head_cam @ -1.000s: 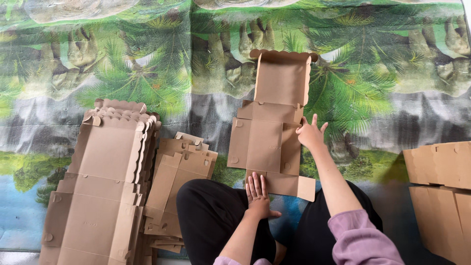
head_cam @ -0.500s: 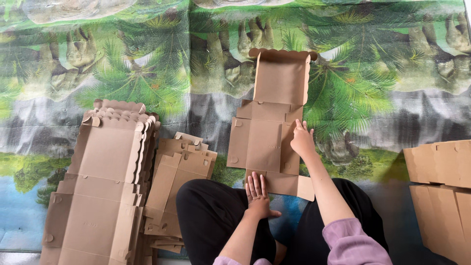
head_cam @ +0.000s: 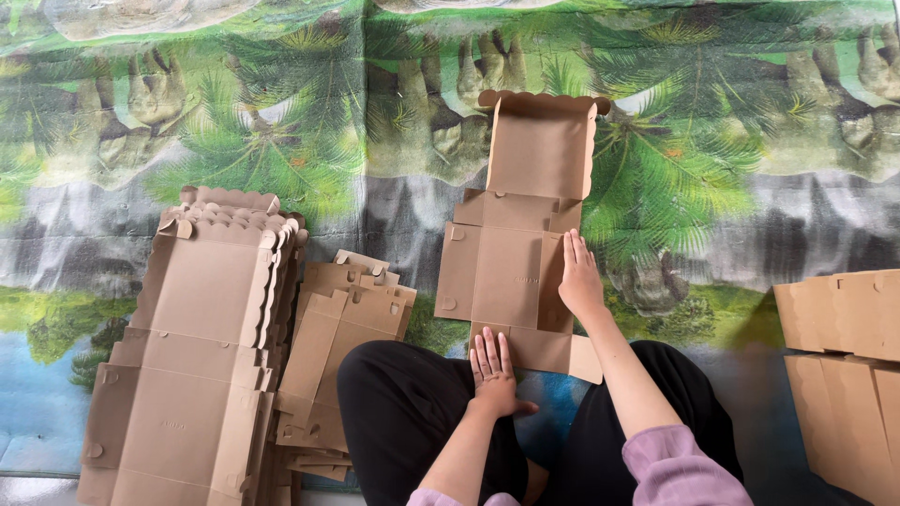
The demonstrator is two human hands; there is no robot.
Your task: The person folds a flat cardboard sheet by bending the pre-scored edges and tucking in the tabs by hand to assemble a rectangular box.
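A flat brown cardboard box blank [head_cam: 511,253] lies unfolded on the patterned mat in front of my knees, its scalloped lid flap pointing away from me. My right hand [head_cam: 579,276] lies flat on the blank's right side panel, fingers straight and together. My left hand [head_cam: 494,370] presses flat on the near flap of the blank, just above my left knee. Neither hand grips anything.
A tall stack of flat box blanks [head_cam: 192,347] sits at my left, with a smaller loose pile [head_cam: 337,347] beside it. Folded cardboard boxes [head_cam: 844,365] stand at the right edge. A jungle-print mat [head_cam: 281,141] covers the floor.
My right hand has slid from the blank's right edge inward and now lies flat on its side panel. My left hand has stayed on the near flap.
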